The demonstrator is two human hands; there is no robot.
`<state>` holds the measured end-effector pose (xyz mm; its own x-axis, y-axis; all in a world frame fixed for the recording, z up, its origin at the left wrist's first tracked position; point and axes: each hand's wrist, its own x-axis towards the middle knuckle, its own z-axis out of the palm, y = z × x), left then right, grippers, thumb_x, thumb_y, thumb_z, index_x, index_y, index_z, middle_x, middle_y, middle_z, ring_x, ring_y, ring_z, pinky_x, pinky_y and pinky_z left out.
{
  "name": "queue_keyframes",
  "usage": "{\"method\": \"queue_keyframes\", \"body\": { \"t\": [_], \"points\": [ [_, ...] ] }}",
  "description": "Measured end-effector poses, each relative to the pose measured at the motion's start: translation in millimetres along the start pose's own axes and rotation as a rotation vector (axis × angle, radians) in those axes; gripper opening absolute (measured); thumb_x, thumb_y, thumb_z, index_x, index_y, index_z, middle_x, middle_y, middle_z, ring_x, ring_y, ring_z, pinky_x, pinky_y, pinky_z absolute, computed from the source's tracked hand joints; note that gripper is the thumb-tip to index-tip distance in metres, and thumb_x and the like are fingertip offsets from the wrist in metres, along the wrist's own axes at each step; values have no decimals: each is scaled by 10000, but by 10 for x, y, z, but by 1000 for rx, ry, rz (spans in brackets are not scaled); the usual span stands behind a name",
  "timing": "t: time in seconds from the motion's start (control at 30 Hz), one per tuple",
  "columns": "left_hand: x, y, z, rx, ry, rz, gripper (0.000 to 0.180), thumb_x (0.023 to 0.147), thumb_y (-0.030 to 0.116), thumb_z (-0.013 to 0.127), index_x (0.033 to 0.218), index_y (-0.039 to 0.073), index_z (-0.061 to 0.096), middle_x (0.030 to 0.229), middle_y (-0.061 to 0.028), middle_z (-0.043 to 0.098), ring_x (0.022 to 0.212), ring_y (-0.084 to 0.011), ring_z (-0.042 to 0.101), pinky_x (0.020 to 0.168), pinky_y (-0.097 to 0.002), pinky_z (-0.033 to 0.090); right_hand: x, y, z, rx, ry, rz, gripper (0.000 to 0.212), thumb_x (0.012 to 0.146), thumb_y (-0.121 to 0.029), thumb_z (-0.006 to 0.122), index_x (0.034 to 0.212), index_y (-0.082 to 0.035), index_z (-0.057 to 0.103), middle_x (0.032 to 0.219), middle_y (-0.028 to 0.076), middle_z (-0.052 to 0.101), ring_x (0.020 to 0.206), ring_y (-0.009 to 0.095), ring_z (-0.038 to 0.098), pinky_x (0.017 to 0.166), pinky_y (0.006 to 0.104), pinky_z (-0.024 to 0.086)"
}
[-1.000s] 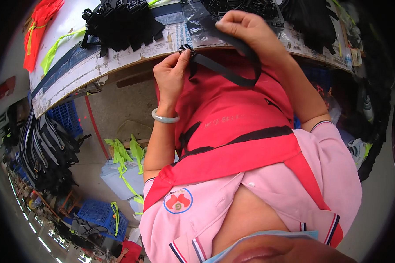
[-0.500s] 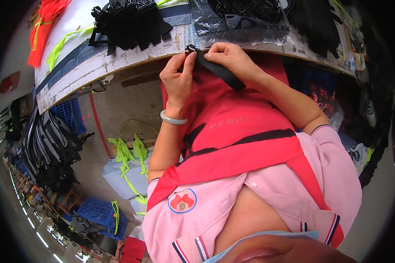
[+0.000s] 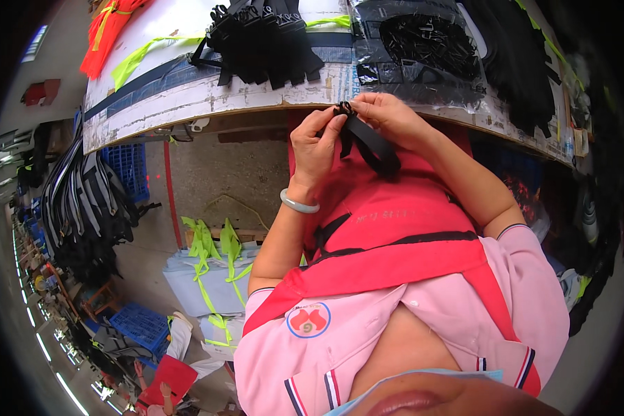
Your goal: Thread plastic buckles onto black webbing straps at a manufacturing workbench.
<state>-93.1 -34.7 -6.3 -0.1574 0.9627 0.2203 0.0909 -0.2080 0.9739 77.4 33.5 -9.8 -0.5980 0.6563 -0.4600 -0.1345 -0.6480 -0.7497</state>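
At the table's near edge, a small black buckle [image 3: 343,108] is pinched between the thumb and fingertips of my left hand [image 3: 314,145]. From it a black webbing strap [image 3: 378,150] hangs in a curve over the red apron [image 3: 423,201]. My right hand [image 3: 394,119] is closed at the buckle's other side, its fingertips on the strap; the exact grip there is partly hidden. Beyond my hands lie a pile of black straps with buckles [image 3: 267,52] and a clear plastic bag [image 3: 423,90] holding several black buckles.
More black straps [image 3: 509,62] are heaped at the right of the white worn table [image 3: 152,114]. An orange-red bundle [image 3: 109,35] lies far left. Below are grey-black straps [image 3: 83,208], blue crates [image 3: 142,326] and pale stacks tied with yellow-green strips [image 3: 208,281]. Another person's arms show at lower left.
My right hand has come from along the strap to the buckle, closer to my left fingertips. The strap now bends in a loop. The whole view has shifted.
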Motion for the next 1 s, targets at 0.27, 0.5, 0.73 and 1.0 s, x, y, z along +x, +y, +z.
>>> {"method": "queue_keyframes", "body": {
  "t": [0.27,0.5,0.73,1.0],
  "points": [
    [-57,448,-739,-363,-360,-547,122,836,-18,642,948,-26,689,778,38,578,602,-13,436,499,-175,281,221,-761,235,-478,-16,-231,202,931,-246,602,860,-56,597,618,-26,533,445,37,477,417,177,388],
    [766,1115,-1557,-575,-200,-29,225,943,119,555,1092,-41,607,1005,-181,639,504,-66,459,413,-162,278,608,-2624,454,-454,384,-1108,199,938,-206,584,916,-8,597,676,22,594,477,73,512,434,214,428],
    [2114,449,-1999,-134,-49,-223,252,936,187,598,1113,11,626,964,-93,686,774,-114,670,455,-173,319,711,-1399,803,-832,-33,-823,193,934,-198,571,999,-34,651,742,22,611,549,59,549,486,201,453],
    [1873,-5,-1641,171,23,-279,333,902,214,656,1164,13,610,911,-71,673,632,-89,636,415,-171,332,436,-719,202,-685,-72,-256,180,944,-168,563,1037,-40,649,747,4,585,550,39,485,514,186,424]
  ]
}}
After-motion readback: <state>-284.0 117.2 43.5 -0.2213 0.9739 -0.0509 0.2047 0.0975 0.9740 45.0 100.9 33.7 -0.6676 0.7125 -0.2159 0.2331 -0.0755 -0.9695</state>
